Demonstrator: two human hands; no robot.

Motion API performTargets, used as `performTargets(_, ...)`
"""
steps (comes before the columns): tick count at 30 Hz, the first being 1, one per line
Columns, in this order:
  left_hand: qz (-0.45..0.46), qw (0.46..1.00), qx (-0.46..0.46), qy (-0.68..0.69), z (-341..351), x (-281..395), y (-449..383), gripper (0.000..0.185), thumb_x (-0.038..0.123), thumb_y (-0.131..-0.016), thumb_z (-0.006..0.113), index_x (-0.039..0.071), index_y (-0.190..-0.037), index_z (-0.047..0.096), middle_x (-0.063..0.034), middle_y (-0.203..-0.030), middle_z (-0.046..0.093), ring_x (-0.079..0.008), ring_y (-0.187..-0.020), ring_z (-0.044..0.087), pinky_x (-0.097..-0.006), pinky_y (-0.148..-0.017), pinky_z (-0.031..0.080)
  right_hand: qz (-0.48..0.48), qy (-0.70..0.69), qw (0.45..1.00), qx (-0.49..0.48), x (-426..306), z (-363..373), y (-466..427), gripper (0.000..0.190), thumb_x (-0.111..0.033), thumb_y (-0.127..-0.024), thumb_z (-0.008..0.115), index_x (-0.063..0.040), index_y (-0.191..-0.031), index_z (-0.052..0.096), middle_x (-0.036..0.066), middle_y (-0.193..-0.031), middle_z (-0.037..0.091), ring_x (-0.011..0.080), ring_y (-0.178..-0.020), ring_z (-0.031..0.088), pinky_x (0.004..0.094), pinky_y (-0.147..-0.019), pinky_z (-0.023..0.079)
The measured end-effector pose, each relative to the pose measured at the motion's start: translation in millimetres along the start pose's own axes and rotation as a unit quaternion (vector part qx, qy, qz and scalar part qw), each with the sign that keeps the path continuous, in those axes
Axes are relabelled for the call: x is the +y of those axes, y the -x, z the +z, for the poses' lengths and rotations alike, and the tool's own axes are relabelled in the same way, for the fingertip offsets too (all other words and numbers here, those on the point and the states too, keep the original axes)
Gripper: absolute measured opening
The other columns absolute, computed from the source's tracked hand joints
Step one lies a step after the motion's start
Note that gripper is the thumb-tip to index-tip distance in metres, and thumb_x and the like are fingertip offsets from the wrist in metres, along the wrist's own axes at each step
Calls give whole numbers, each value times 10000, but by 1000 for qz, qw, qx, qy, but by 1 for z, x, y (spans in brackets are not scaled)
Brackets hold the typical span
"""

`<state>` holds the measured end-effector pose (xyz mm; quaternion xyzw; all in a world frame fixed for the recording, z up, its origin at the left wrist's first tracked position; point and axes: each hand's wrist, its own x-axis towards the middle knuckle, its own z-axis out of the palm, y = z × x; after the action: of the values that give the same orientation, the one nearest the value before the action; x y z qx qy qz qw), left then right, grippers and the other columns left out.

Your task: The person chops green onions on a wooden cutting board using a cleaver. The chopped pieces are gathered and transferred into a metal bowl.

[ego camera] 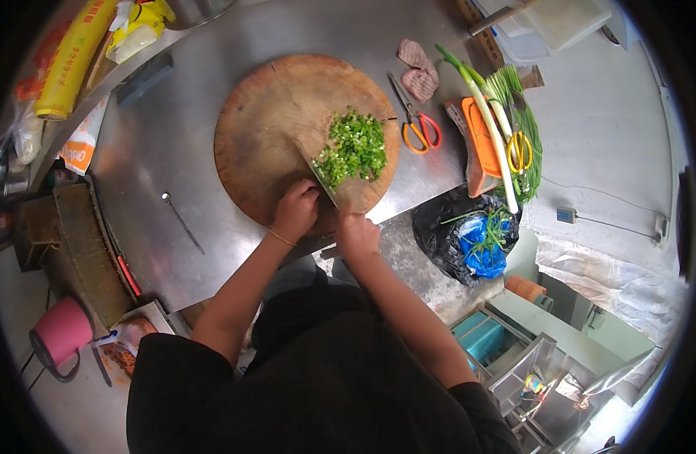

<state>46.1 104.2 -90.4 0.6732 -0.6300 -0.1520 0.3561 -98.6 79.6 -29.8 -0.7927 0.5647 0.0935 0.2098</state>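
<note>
A round wooden chopping block (257,125) lies before me on a steel table. Chopped scallions (356,146) form a green heap on its right half. My right hand (357,235) is closed at the block's near edge, around the handle of a kitchen knife (324,180). The blade points away from me and stands nearly edge-on, just left of the heap. My left hand (297,210) rests over the near part of the block with curled fingers, close to the blade. Whether those fingers touch the blade or hold anything is hidden.
Right of the block lie scissors (414,133) and pinkish flat pieces (419,72). Whole scallions (491,122) with yellow-handled scissors (519,152) rest by an orange tray (479,136). A black bag (438,227) sits beyond the table edge. A thin spoon (183,222) lies at left.
</note>
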Motion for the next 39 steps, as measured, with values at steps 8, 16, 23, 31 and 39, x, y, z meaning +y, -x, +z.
performTargets(8, 33, 999, 37, -8, -6, 4, -12, 248, -6, -731, 587, -2, -976, 619, -111, -1041, 553, -289, -879, 588, -371, -751, 515, 1, -5, 1000, 29, -2, -8, -8, 292, -330, -900, 504, -47, -969, 494, 214, -697, 630, 402, -641, 639, 508, -571, 510)
performTargets(16, 13, 999, 47, -25, -5, -3, -16, 143, 4, -745, 580, 7, -879, 632, -88, -1019, 552, -252, -881, 582, -342, -689, 529, -2, -7, 999, 32, 2, -9, -5, 265, -318, -900, 508, -53, -905, 504, 218, -684, 625, 407, -643, 635, 509, -558, 508)
performTargets(23, 46, 997, -30, -63, -3, -13, -16, 46, 17, -675, 594, 27, -720, 589, -78, -941, 540, -250, -845, 567, -350, -651, 533, 5, 15, 1000, 15, 2, -3, 0, 292, -351, -903, 503, -59, -921, 502, 206, -685, 626, 411, -646, 631, 518, -568, 503)
performTargets(31, 97, 991, -10, -88, -6, -7, -12, 143, 32, -667, 582, -16, -800, 609, -109, -952, 547, -274, -866, 556, -362, -696, 513, -23, -13, 998, 61, 2, -2, -14, 309, -368, -901, 505, -60, -909, 530, 218, -653, 615, 427, -620, 620, 528, -562, 496)
performTargets(39, 131, 983, 60, -112, -8, -3, -1, 187, 58, -769, 564, -49, -907, 631, -82, -987, 591, -225, -881, 554, -331, -702, 452, -27, -24, 997, 72, 15, -24, 0, 270, -325, -888, 533, -57, -852, 534, 235, -634, 607, 436, -621, 614, 514, -553, 500)
